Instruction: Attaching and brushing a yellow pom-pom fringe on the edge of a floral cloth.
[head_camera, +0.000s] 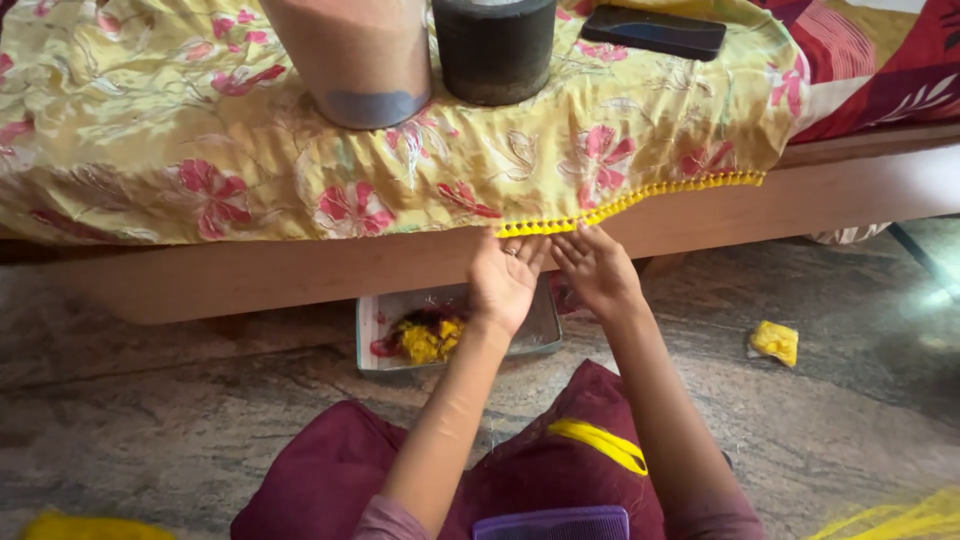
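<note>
Both hands work at the yellow tasselled fringe (620, 205) edging the yellow floral cloth (300, 150) that hangs over the wooden bed. The left hand (507, 280) and right hand (597, 268) pinch the fringe, fingers together. Below the fringe lies a grey tray (545, 335) of yellow scraps.

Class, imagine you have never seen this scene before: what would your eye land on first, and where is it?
First, the yellow floral cloth draped over the wooden ledge across the top, with its bright yellow fringe along the hem. Next, the left hand and right hand meet at that fringe in the middle. Below them, a tray of yellow and red scraps sits on the floor.
</note>
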